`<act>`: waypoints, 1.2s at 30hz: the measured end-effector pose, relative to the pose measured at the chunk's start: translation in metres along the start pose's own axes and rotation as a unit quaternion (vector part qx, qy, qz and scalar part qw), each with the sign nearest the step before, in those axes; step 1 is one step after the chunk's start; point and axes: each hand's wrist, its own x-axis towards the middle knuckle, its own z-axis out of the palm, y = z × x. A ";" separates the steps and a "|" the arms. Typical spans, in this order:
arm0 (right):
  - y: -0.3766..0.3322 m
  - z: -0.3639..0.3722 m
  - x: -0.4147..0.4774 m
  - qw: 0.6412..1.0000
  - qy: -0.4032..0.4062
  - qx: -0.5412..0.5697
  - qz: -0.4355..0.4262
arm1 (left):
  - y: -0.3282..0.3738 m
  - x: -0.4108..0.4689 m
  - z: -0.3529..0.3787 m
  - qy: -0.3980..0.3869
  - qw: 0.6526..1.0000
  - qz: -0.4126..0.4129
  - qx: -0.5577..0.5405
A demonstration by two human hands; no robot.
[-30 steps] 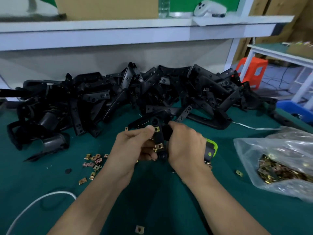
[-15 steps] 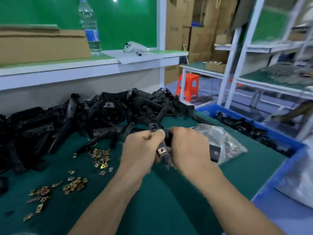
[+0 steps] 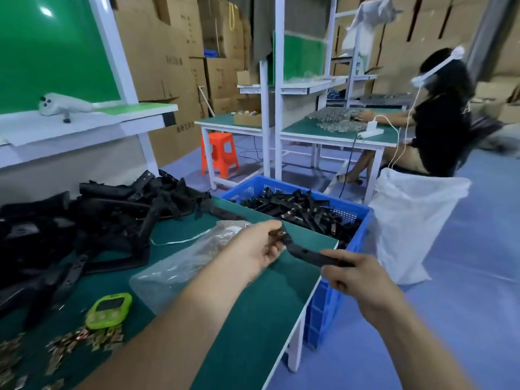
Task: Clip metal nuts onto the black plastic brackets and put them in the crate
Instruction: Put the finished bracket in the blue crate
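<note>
Two hands share one black bracket [image 3: 305,253]: we hold it roughly level between them, above the right edge of our green table [image 3: 253,319]. Our left hand [image 3: 253,250] has its fingers curled round one end of the bracket, thumb on top. A small metal nut [image 3: 282,235] sits clipped on the plastic just beyond those fingertips. Our right hand [image 3: 358,275] is closed round the other end, knuckles up, so the long arm of the bracket spans the gap from one set of fingers to the other.

Beyond our right fingers and lower down stands the blue crate [image 3: 323,311], set on the floor against the table's edge. It holds many finished brackets [image 3: 298,211], some showing brass-coloured nuts. We cannot tell whether the right end of the held bracket overhangs the crate's near corner.

Below and behind our left fingers a clear plastic bag [image 3: 185,263] lies crumpled on the table. Well to the left of those fingers is a heap of black brackets [image 3: 112,218]. Nearer to us than the left wrist lies a green timer [image 3: 109,306], with loose nuts [image 3: 81,340] scattered just beside it. Past the crate, beyond our right fingers, a white sack [image 3: 413,226] stands on the floor.
</note>
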 end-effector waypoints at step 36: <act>-0.073 0.457 0.083 0.569 -0.145 -0.754 -0.295 | -0.078 -0.194 -0.448 0.519 0.797 0.115 0.288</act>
